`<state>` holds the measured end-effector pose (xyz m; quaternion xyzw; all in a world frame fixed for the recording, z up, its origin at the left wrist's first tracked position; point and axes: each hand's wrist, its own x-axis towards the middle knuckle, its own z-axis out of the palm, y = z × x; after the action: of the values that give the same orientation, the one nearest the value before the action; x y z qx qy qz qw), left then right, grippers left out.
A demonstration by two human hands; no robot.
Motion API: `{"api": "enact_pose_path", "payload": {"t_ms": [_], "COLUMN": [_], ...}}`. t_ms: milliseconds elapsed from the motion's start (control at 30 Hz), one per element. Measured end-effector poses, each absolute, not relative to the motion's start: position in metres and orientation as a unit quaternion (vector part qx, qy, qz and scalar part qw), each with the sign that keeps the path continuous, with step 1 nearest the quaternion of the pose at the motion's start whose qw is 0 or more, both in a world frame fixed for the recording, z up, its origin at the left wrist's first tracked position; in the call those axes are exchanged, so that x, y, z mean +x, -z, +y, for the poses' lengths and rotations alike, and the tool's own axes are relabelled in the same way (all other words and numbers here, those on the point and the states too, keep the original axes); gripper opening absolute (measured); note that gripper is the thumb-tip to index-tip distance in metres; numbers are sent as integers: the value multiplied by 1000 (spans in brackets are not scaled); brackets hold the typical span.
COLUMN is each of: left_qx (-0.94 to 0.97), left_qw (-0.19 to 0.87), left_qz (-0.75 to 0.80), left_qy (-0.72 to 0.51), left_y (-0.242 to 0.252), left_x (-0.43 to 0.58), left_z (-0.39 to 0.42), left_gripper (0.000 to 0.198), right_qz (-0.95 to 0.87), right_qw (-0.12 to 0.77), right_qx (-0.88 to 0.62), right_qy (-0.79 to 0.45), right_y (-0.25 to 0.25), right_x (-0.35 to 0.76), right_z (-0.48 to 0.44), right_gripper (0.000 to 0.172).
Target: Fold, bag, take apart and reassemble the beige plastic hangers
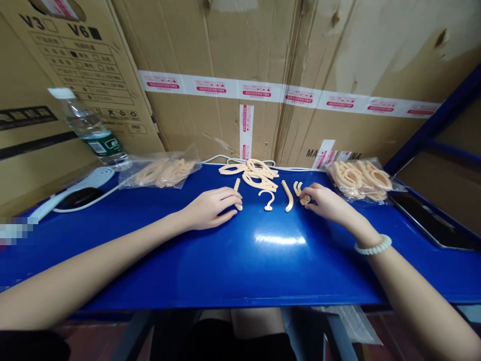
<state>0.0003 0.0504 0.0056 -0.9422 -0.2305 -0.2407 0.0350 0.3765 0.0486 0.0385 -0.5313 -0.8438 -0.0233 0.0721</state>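
Note:
My left hand (218, 206) lies low over the blue table, fingers stretched out and fingertips resting on a cream plastic bar (236, 184) that they partly cover. On the right, thumb and fingers of my right hand (326, 201) close around a small cream plastic piece (305, 200). Two short curved pieces (297, 188) lie just beyond those fingertips. Between my hands are a cream hanger hook (269, 200), its base towards me, and a curved cream arm (287, 195). Behind them sits a loose pile of looped cream plastic parts (259, 175).
Clear bags of similar cream parts lie at left (165, 173) and right (358, 178). A water bottle (99, 138) leans by a white cable and a dark mouse-like object (80, 197). A phone or tablet (428, 220) lies far right. Cardboard (218, 45) walls the back.

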Motion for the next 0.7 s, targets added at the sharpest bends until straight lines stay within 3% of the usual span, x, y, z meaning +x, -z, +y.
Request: {"api": "enact_pose_path", "payload": {"t_ms": [167, 333, 700], "left_qx": [-934, -932, -954], "left_qw": [57, 57, 9], "left_qz": [-279, -309, -289], "left_qy": [217, 182, 76], "left_y": [-22, -37, -39], "left_x": [5, 27, 71], "left_z": [67, 98, 153], "left_gripper": [26, 50, 56], "right_qz": [-863, -852, -844], "right_qw": [152, 223, 262], "right_qx": [-480, -470, -465], "right_qy": [36, 63, 59], "right_y": [-39, -40, -35], "right_x": [374, 365, 360], "right_z": [50, 50, 51], "right_gripper": [25, 19, 22]}}
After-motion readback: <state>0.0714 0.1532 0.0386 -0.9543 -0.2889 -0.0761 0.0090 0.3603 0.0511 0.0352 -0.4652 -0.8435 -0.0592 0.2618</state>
